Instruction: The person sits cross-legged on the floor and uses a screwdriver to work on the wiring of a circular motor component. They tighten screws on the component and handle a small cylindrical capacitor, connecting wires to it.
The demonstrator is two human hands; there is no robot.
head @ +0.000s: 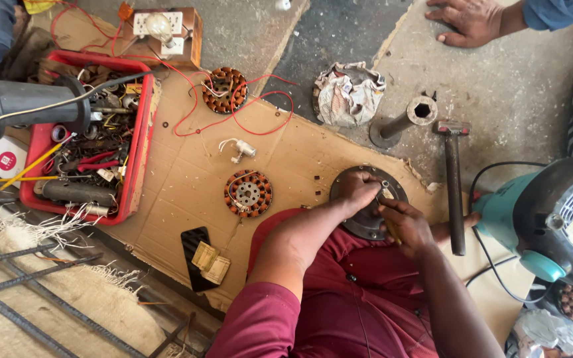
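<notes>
Head view: my left hand (358, 187) fingers curled, pressing down on round metal motor cover (368, 203) on cardboard (180, 192), just ahead of my knee. My right hand (402, 222) pinching small tool at centre hub. Best: steady plate, turn square, no slipping. Hammer (454, 192) just beside.

A rough grey concrete floor (518, 86) with darker patches fills the upper part of the view, lit by even daylight, and a large sheet of brown cardboard (187, 179) lies flat across it as a work mat. On the left, a red plastic tray (134, 166) crammed with tools and wires rests on the cardboard's edge, with a small wooden switchboard (167, 30) carrying a bulb just above it, while a frayed woven mat (41, 292) and dark steel rods (28, 305) cover the lower left corner. A crumpled rag (347, 93), a metal pipe socket (406, 119) and a hammer (454, 185) lie on the floor toward the right, near a teal electric motor (552, 219).
</notes>
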